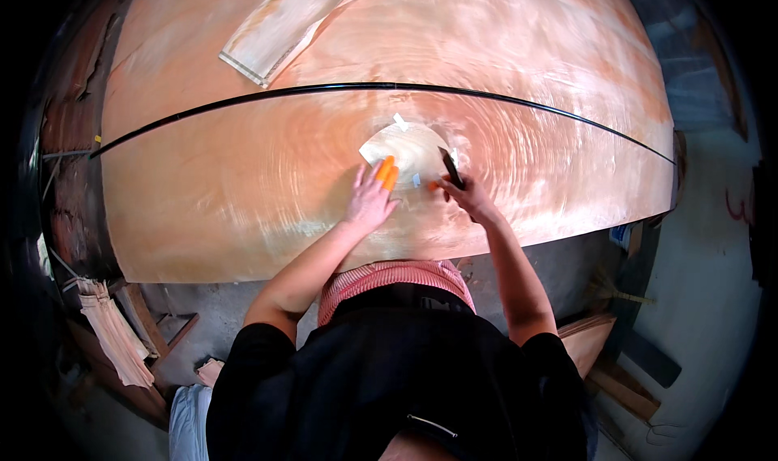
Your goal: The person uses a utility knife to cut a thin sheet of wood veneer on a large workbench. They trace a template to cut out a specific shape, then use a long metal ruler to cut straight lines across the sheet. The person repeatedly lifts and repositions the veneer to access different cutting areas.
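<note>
A pale piece of veneer (413, 143) lies on the large sheet of reddish-tan wood veneer (235, 193) in front of me. My left hand (374, 193) rests flat at the piece's lower left edge, fingers stretched out, with orange covers on two fingertips. In my right hand (468, 197) is a dark, slim, knife-like tool (450, 167), its tip pointing up at the right edge of the piece. The exact kind of tool is too small to tell. One white strip of tape (400, 122) sits at the top of the piece, and another small strip (416, 180) lies near its bottom.
Across the sheet runs a long, thin black rod (389, 85), bowed by the lens. Beyond it lies a long whitish veneer strip (284, 27). Veneer offcuts (117, 331) hang at the lower left. A small brush or broom (620, 292) and wood boards (624, 388) are at the lower right.
</note>
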A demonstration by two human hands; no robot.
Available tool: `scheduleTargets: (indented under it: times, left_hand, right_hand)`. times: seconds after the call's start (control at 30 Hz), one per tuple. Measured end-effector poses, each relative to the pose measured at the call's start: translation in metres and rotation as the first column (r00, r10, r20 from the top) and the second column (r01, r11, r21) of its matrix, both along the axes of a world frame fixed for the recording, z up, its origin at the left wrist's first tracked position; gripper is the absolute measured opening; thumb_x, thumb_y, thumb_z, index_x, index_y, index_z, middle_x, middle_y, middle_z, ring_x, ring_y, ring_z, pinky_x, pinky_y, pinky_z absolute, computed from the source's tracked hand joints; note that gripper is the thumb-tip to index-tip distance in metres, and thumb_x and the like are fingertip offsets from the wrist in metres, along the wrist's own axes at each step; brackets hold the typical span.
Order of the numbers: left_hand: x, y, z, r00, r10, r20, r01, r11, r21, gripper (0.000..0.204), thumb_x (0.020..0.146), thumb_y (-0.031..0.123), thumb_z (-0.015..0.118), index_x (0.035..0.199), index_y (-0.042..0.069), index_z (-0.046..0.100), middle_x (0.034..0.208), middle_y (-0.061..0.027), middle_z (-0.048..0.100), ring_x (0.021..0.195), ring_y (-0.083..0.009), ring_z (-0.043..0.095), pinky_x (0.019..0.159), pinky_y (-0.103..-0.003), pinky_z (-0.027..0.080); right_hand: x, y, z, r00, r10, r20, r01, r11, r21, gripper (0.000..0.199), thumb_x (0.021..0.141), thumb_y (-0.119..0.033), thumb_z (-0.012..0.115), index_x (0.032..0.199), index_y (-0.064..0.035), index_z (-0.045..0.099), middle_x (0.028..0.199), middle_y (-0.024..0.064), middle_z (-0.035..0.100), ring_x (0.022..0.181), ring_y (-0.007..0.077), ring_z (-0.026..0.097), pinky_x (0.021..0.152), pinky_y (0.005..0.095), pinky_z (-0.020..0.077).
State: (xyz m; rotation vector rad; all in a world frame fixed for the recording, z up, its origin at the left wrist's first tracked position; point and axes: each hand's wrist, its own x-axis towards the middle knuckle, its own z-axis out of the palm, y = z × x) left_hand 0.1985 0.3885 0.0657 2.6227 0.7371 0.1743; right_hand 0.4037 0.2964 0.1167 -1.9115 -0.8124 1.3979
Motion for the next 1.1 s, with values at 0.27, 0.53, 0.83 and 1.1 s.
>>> scheduleTargets:
  times: [0.27,0.53,0.83,1.1]
  left_hand:
    - [-0.031,0.021,0.008,0.985,0.168,0.025,-0.169,0.985,0.044,0.051,0.070,0.027,0.060,0.114,0.003,0.045,0.125,-0.0098,0.036,0.119,-0.0229,0.030,0.098,-0.045,0.021]
    - [-0.039,0.033,0.010,0.924,0.310,0.226,-0.320,0.947,0.008,0.046,0.071,0.019,0.058,0.110,-0.001,0.047,0.123,-0.0131,0.038,0.115,-0.0253,0.035,0.095,-0.045,0.027]
    - [-0.024,0.037,0.002,0.975,0.211,-0.076,-0.199,0.971,0.135,0.058,0.069,0.028,0.062,0.114,-0.004,0.045,0.125,-0.0129,0.036,0.120,-0.0224,0.029,0.100,-0.045,0.017]
    - [-0.020,0.035,0.000,0.975,0.189,-0.112,-0.164,0.965,0.207,0.064,0.072,0.034,0.059,0.122,0.001,0.037,0.130,-0.0106,0.030,0.120,-0.0227,0.028,0.099,-0.045,0.018]
  right_hand:
    - [-0.074,0.088,-0.045,0.995,-0.025,-0.097,0.030,0.998,0.052,0.021,0.079,-0.025,0.056,0.075,-0.0047,0.058,0.056,-0.0029,0.050,0.051,0.0058,0.042,0.049,0.0213,0.0348]
    - [-0.077,0.101,-0.048,1.000,0.010,0.005,-0.010,0.995,-0.095,0.021,0.073,-0.025,0.058,0.068,-0.0041,0.062,0.055,0.0018,0.056,0.050,0.0100,0.048,0.049,0.0248,0.0381]
    - [-0.037,0.131,-0.032,0.756,0.587,0.288,-0.583,0.805,-0.108,0.023,0.075,-0.025,0.050,0.076,-0.0061,0.062,0.061,0.0056,0.059,0.057,0.0168,0.056,0.056,0.0311,0.0428]
    - [0.035,0.019,-0.026,0.966,0.061,0.249,-0.071,0.997,0.031,0.022,0.078,-0.025,0.051,0.077,-0.0070,0.063,0.060,0.0007,0.054,0.050,0.0103,0.047,0.049,0.0256,0.0383]
